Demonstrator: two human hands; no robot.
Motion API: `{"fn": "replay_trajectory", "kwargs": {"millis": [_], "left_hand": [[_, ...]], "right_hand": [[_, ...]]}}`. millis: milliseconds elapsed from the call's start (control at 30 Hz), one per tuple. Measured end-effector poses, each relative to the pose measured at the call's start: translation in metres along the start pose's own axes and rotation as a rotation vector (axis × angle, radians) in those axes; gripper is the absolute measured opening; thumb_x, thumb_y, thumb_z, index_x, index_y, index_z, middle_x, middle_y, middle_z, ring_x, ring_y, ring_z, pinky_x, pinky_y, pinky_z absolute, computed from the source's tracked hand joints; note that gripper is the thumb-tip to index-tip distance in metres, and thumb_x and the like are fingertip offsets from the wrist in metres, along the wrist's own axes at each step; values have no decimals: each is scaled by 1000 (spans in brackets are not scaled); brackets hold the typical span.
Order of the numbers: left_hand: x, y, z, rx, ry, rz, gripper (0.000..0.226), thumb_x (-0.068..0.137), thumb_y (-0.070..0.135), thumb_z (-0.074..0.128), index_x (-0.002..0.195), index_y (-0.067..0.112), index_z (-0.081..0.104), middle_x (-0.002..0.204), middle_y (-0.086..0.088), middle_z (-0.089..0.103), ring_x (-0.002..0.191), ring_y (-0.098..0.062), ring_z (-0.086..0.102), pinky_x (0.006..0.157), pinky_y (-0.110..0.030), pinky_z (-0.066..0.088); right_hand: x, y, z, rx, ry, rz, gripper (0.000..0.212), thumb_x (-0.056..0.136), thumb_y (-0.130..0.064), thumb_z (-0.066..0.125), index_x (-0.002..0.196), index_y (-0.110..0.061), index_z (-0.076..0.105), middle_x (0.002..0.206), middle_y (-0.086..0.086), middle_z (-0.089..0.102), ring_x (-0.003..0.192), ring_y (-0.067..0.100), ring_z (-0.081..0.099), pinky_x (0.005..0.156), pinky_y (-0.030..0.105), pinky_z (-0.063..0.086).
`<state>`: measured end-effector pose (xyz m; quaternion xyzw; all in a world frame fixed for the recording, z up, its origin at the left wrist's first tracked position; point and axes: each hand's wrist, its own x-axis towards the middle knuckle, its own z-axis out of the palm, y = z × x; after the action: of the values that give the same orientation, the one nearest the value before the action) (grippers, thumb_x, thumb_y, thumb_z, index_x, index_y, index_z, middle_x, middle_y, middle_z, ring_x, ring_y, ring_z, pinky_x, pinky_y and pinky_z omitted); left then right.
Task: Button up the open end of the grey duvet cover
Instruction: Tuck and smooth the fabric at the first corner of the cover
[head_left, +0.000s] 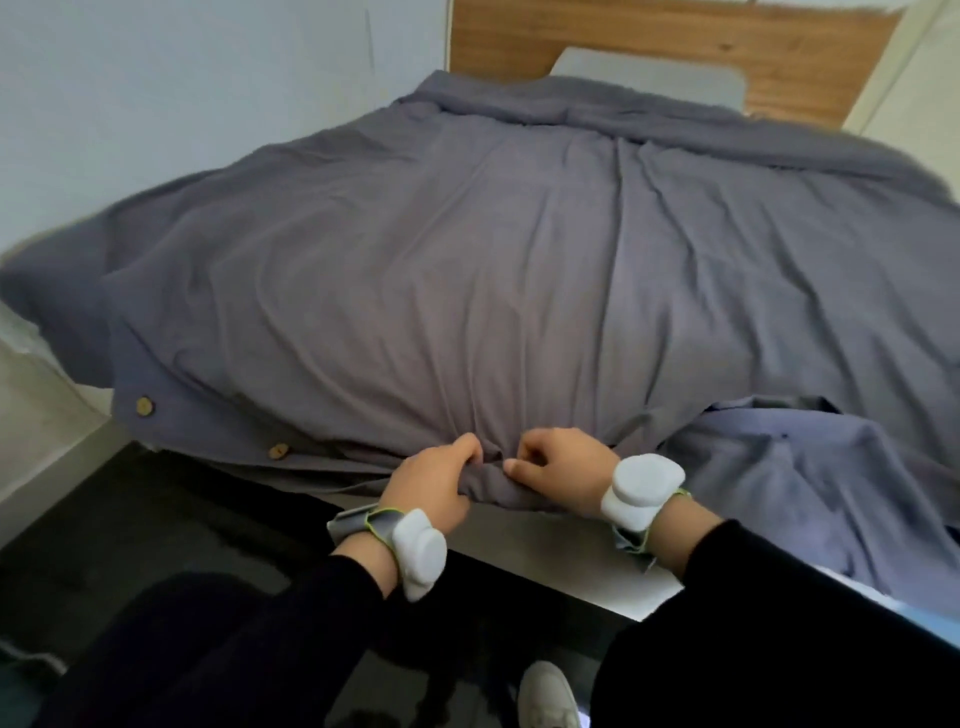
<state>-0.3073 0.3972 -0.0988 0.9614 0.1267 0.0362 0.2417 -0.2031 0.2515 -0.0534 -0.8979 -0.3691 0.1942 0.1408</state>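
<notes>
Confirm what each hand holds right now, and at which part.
Both hold the grey duvet cover at its near open edge: left hand and right hand pinch bunched hem side by side, right of the two wooden buttons.

Both arms reach forward in black sleeves, each wrist strapped with a white puck-shaped sensor. The left hand (434, 486) is curled, fingers (467, 449) bent inward and pinching grey fabric. The right hand (563, 470) sits just beside it, knuckles up, thumb pointing toward the left fingers, also gripping cloth.
</notes>
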Motion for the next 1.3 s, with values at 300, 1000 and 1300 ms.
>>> {"fn": "replay_trajectory", "kwargs": {"millis": [300,1000,1300], "left_hand": [[4,61,-1,-1,-25,41,55,60,27,75,110,25,54,111,0,53,110,-22,50,94,-37,44],[37,176,65,-82,-31,359,21,68,41,73,80,26,65,63,11,45,80,-19,55,73,-31,40],[9,182,108,109,-568,589,35,71,48,69,86,17,66,92,-5,60,94,-26,58,75,-31,42]], "right_hand": [[-38,48,-60,509,426,-65,10,85,-21,62,82,-18,70,70,-3,68,72,12,64,77,27,51],[-106,187,-77,82,272,376,51,90,-54,45,58,-15,48,57,0,49,69,25,52,67,34,40],[-168,180,-22,-111,127,552,36,89,-50,49,65,-23,53,62,-5,50,73,21,54,66,30,40]]}}
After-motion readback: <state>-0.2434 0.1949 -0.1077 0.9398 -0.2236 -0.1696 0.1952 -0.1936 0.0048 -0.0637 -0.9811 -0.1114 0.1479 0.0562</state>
